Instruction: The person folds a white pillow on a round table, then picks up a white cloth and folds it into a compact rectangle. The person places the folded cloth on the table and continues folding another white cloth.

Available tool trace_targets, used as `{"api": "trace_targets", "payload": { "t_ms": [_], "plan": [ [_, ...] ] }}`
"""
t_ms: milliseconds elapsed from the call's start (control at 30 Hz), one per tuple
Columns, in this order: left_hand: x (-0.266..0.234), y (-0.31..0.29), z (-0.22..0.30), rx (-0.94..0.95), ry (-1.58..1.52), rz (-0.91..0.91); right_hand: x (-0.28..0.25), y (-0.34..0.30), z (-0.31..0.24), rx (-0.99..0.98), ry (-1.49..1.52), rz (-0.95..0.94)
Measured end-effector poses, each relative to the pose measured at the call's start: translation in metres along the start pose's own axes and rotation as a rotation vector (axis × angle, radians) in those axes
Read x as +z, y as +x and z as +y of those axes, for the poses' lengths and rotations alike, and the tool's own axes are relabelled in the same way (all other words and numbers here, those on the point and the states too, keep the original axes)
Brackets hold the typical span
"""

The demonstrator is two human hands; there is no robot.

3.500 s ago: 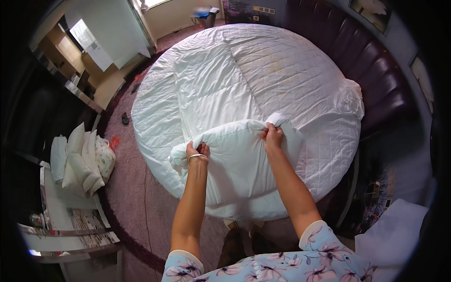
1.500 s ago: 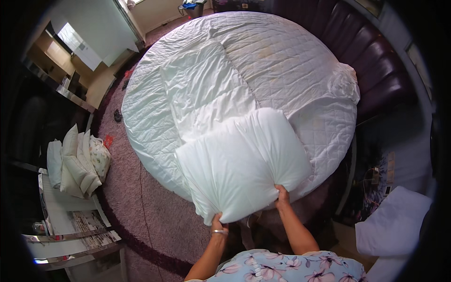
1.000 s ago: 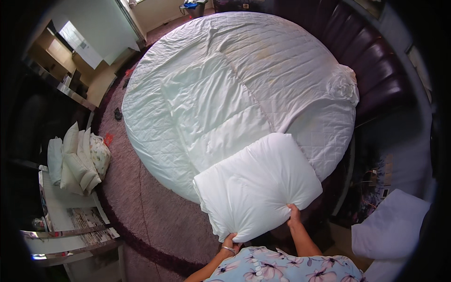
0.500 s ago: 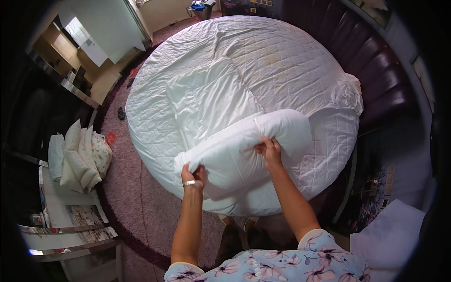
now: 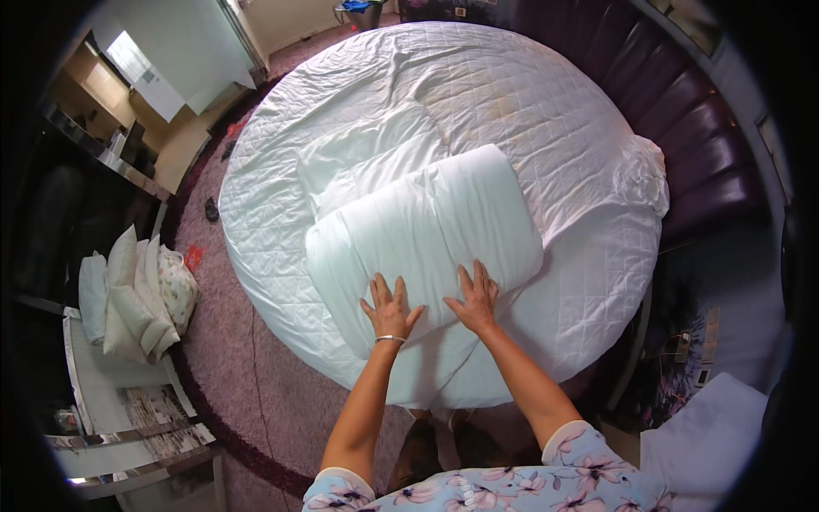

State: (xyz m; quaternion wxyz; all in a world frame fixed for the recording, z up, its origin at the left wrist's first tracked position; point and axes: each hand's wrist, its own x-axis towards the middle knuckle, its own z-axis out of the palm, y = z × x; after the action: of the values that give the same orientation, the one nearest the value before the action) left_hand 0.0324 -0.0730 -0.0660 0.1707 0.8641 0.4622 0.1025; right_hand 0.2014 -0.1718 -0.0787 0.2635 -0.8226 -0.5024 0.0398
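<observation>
A thick white duvet (image 5: pixel 418 224), partly rolled or folded over on itself, lies on a round bed with a quilted white mattress cover (image 5: pixel 520 107). Its flat far part stretches out beyond the roll. My left hand (image 5: pixel 391 311), with a silver band at the wrist, rests on the near side of the roll, fingers spread. To its right my right hand (image 5: pixel 475 299) presses on the same side, fingers also apart. Neither hand grips the fabric.
A dark purple padded headboard (image 5: pixel 682 128) curves along the right. Several pillows (image 5: pixel 136 299) are piled at the left, past the purple carpet (image 5: pixel 230 367). White bedding (image 5: pixel 704 435) lies at the lower right, and a bin (image 5: pixel 364 15) stands at the back.
The duvet's near part has turned over away from me into a larger roll. Both hands have let go of its edge, come closer together and now lie spread on it.
</observation>
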Motion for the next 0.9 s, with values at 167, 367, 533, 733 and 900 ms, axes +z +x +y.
{"api": "trace_targets", "payload": {
  "t_ms": [167, 367, 533, 733, 900],
  "plan": [
    [0.024, 0.047, -0.024, 0.014, 0.068, -0.125, 0.047, 0.034, 0.03, 0.07, -0.086, -0.106],
    [0.042, 0.088, -0.039, 0.033, 0.036, -0.132, 0.062, 0.07, 0.047, 0.12, -0.019, -0.143],
    [0.049, 0.035, -0.041, 0.091, -0.288, 0.306, 0.07, -0.002, 0.07, 0.632, 0.702, 0.294],
    [0.086, -0.092, -0.058, -0.568, -0.571, 0.536, 0.097, -0.038, 0.112, 1.066, 1.123, 0.183],
    [0.1, -0.095, -0.076, -1.264, -1.669, 0.212, 0.101, -0.013, 0.107, 1.237, 1.59, 0.076]
  ]
}}
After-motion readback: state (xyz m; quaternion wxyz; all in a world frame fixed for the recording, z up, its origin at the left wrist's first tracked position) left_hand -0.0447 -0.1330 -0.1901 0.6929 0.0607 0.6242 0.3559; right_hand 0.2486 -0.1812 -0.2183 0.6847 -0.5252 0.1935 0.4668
